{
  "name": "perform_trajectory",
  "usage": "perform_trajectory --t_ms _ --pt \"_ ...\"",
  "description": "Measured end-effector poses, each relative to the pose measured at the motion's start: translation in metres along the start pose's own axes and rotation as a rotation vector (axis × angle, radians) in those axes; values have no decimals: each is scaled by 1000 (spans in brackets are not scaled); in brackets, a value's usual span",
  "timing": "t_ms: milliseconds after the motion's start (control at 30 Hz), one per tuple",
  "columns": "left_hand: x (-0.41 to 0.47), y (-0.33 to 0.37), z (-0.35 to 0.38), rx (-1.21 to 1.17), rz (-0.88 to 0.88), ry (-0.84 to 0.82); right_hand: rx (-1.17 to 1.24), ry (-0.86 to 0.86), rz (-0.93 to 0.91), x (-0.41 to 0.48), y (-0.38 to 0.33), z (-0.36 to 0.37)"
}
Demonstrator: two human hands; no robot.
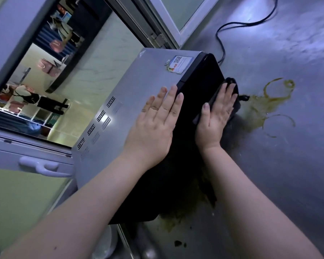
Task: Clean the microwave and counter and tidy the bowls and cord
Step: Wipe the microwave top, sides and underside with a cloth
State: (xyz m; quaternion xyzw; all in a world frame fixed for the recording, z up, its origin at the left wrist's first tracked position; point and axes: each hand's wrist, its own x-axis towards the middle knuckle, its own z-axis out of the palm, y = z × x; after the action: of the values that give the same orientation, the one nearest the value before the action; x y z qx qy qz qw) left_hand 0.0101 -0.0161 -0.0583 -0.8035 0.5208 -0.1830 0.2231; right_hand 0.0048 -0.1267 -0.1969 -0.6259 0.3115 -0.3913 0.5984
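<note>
The view is tilted. A silver microwave (138, 86) with a black front (198, 79) stands on a steel counter (288, 165). My left hand (155, 124) lies flat with straight fingers on the microwave's silver top. My right hand (216, 113) presses a dark cloth (232, 81) against the black front with flat fingers. A black cord (232, 25) runs from behind the microwave across the counter to the upper right. Brown spill stains and ring marks (266, 107) spread on the counter beside the microwave's front.
An open window (45, 71) with a white frame and handle (39, 166) lies to the left of the microwave. More brown smears and crumbs (178, 221) sit near the microwave's lower corner. A pale bowl-like object (105, 245) shows at the bottom edge.
</note>
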Motion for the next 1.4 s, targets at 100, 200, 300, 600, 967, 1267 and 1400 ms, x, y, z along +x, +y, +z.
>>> perform_trajectory --t_ms 100,200,300,600,967,1267,1400 --pt "2 -1 -1 -31 -3 3 16 51 46 -6 -5 4" --pt "4 -2 -1 -98 1 -20 19 -10 21 -68 -10 18" --pt "5 -4 -3 -204 -10 -58 -7 -196 -65 -169 -11 30" --pt "4 -7 -15 -595 -231 -71 -12 -248 17 -202 2 31" --pt "8 -10 -14 -585 -235 -172 46 -30 210 -31 19 2" --pt "8 -10 -17 -871 -336 -92 0 -482 5 -240 10 19" --pt "8 -11 -17 -915 -342 -85 -79 -445 -133 -235 29 21"
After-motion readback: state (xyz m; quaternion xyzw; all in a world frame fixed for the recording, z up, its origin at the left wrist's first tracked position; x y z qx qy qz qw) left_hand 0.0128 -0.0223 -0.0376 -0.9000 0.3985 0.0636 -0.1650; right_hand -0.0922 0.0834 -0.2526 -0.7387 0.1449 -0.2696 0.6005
